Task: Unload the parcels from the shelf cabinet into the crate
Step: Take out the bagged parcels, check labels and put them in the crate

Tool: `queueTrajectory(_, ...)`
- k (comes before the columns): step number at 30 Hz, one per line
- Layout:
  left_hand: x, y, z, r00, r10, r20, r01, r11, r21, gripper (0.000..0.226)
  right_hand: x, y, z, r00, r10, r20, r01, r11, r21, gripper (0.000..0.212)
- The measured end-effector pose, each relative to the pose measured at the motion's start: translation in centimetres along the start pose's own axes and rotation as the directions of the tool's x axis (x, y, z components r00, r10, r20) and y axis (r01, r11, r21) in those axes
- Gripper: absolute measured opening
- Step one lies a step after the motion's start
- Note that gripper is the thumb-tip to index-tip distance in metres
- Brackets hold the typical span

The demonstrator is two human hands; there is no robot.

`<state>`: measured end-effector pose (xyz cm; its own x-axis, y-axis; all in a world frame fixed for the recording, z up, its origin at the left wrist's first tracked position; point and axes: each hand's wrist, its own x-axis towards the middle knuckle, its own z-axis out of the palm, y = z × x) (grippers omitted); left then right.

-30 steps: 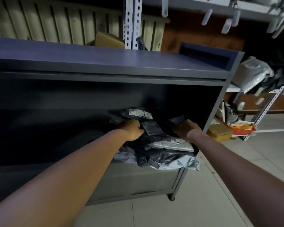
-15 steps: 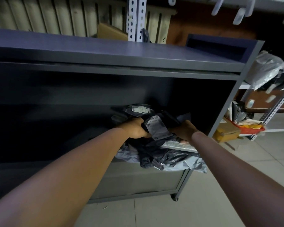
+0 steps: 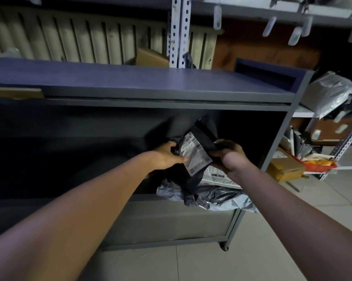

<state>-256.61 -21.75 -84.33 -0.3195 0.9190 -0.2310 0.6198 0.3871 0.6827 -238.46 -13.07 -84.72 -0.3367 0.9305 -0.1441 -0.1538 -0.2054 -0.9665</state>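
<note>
Both hands are on one black parcel (image 3: 199, 147) with a white label. The left hand (image 3: 166, 158) curls round its left edge and the right hand (image 3: 231, 159) wraps the right side, so it's held just above the heap. Right under it the pile of grey bags (image 3: 215, 196) already droops over the front lip of the shelf cabinet (image 3: 171, 86). I reckon that's the risk: slick plastic snags on the lifted one, and the lot slides onto the floor. There's no crate in sight, so the drop spot is anyone's guess.

Both hands (image 3: 199, 157) have lifted the black parcel (image 3: 199, 147) off the pile (image 3: 215, 196).
</note>
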Motion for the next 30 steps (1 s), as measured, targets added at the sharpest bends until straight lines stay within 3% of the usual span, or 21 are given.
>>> queueTrajectory(3,-2.7,0.8,-1.3,0.999,0.019,-0.042,-0.021,0.999,-0.037,0.076,-1.8,-1.0,0.9,1.0,-0.022,0.01,0.022,0.999,0.031,0.044)
queueTrajectory(7,-5.8,1.5,-2.4,0.998,0.034,-0.061,-0.039,0.996,-0.084,0.08,-4.9,-2.1,2.4,0.998,-0.041,0.041,0.038,0.996,0.083,0.036)
queueTrajectory(10,-8.4,1.4,-3.2,0.997,0.008,-0.078,-0.021,0.987,-0.16,0.087,-7.3,-2.8,3.5,0.991,-0.028,0.13,0.01,0.99,0.143,0.032)
queueTrajectory(13,-11.3,0.8,-4.4,0.994,-0.039,-0.098,0.013,0.968,-0.252,0.085,-9.1,-2.9,4.7,0.977,-0.007,0.214,-0.018,0.993,0.113,0.041)
queueTrajectory(25,-22.9,-10.5,-11.0,0.93,-0.209,-0.302,0.075,0.914,-0.4,0.03,-17.1,1.6,16.6,0.857,0.084,0.509,-0.07,0.996,-0.047,0.04)
queueTrajectory(30,-28.8,-16.2,-13.1,0.88,-0.29,-0.377,0.109,0.895,-0.432,0.026,-20.5,4.9,22.7,0.802,0.135,0.582,-0.097,0.991,-0.097,0.047)
